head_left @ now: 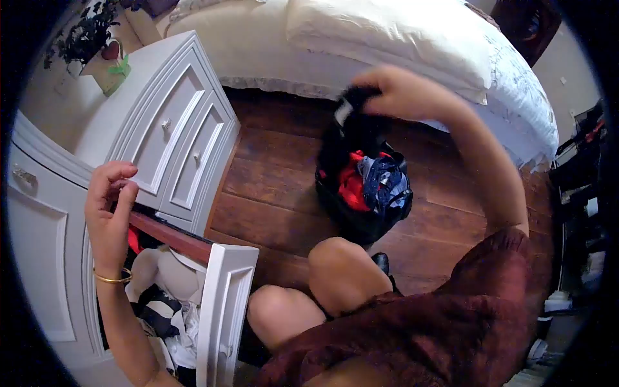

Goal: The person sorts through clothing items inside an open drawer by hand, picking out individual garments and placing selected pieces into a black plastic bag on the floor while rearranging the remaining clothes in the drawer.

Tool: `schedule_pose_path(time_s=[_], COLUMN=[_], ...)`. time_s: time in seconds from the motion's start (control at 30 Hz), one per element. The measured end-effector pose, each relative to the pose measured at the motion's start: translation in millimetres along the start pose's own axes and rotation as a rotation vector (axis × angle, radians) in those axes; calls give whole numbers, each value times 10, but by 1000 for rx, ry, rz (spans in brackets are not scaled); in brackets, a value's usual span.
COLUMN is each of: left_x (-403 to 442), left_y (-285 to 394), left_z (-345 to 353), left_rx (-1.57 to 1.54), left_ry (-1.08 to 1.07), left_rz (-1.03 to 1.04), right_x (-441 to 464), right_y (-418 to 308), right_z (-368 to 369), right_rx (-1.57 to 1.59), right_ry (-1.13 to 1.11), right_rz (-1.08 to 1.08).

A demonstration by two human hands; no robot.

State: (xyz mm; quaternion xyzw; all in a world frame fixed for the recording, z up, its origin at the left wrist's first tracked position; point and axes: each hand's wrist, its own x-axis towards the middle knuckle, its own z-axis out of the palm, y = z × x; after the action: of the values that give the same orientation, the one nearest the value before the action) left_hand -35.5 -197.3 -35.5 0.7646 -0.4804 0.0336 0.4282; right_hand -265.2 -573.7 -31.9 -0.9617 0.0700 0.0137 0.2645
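Right grip point(390, 93) holds a blurred black cloth point(351, 129) above the dark bag point(367, 231) of clothes point(383, 184) on the floor point(264, 200). Left grip point(108, 206), loosely curled with a narrow gap, hangs near the pulled-out drawer point(222, 309).

The dark wood-plank floor point(274, 213) supports one black bag point(358, 227), positioned between the bed and the open drawer. The bag contains a red garment point(351, 185) and, beside it, a blue patterned garment point(388, 184). The open drawer point(233, 293) holds a beige bra point(177, 276), black fabric point(155, 321) and white fabric point(188, 327), loosely layered. The white cabinet point(138, 84) carries a planter point(108, 74) on its top surface. The bed point(238, 48) bears thick cream bedding point(387, 39).
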Motion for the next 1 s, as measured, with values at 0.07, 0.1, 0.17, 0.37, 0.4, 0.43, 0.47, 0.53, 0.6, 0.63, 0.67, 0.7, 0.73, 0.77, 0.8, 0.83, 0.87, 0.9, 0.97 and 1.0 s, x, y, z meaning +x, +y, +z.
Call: schedule_pose_path(time_s=[0.07, 0.1, 0.17, 0.37, 0.4, 0.43, 0.47, 0.53, 0.6, 0.63, 0.67, 0.7, 0.73, 0.77, 0.8, 0.83, 0.87, 0.9, 0.97, 1.0], left_x=[-69, -105, -219, -710, -813, -858, -1046, -1325, -1655, -1841, -2054, -2199, -2172, -2132, -2273, -2523, -2517, -2503, -2479, -2470], left_y=[-86, -125, -195, -369, -386, -386, -570, -831, -1180, -1489, -1782, -2029, -2089, -2164, -2481, -2967, -2943, -2877, -2762, -2696], left_z=[-42, -68, -133, -484, -600, -736, -904, -1132, -1190, -1213, -1224, -1260, -1300, -1340, -1387, -1386, -1357, -1334, -1435, -1473], left_rx=[30, 45, 69, 73, 11, -57, -68, 2, 512, 702, 789, 872, 803, 727, 710, 811, 737, 660, 513, 435], left_ry=[0, 2, -1, -66, -62, -121, -171, -243, -257, -267, -193, -119, -121, -121, -123, -106, -59, -16, -207, -306], left_rz=[-27, -39, -81, -321, -490, -669, -714, -890, -837, -855, -758, -662, -826, -982, -1032, -1049, -1105, -1160, -1128, -1109], right_x=[-113, -175, -286, -693, -666, -598, -584, -425, -268, -159, -131, -2, 148, 287, 431, 564, 691, 812, 1021, 1134], right_y=[390, 572, 824, 1279, 1186, 1205, 1123, 984, 773, 667, 657, 310, 32, -248, -579, -897, -1166, -1405, -1806, -1972], right_z=[361, 615, 1090, 2128, 2108, 2065, 1995, 1728, 1399, 1278, 1184, 1050, 1001, 961, 922, 891, 889, 919, 1051, 1172], right_rx=[40, 27, 9, -270, -285, -210, -252, -140, -125, -160, -254, -347, -377, -405, -374, -343, -295, -244, -185, -199], right_ry=[-10, 4, -70, -202, -207, -229, -248, -355, -436, -469, -396, -327, -210, -91, -51, -13, -21, -34, -85, -127], right_rz=[9, 11, 102, 14, 76, 87, 155, 169, 185, 205, 113, 56, -50, -156, -252, -347, -438, -529, -736, -773])
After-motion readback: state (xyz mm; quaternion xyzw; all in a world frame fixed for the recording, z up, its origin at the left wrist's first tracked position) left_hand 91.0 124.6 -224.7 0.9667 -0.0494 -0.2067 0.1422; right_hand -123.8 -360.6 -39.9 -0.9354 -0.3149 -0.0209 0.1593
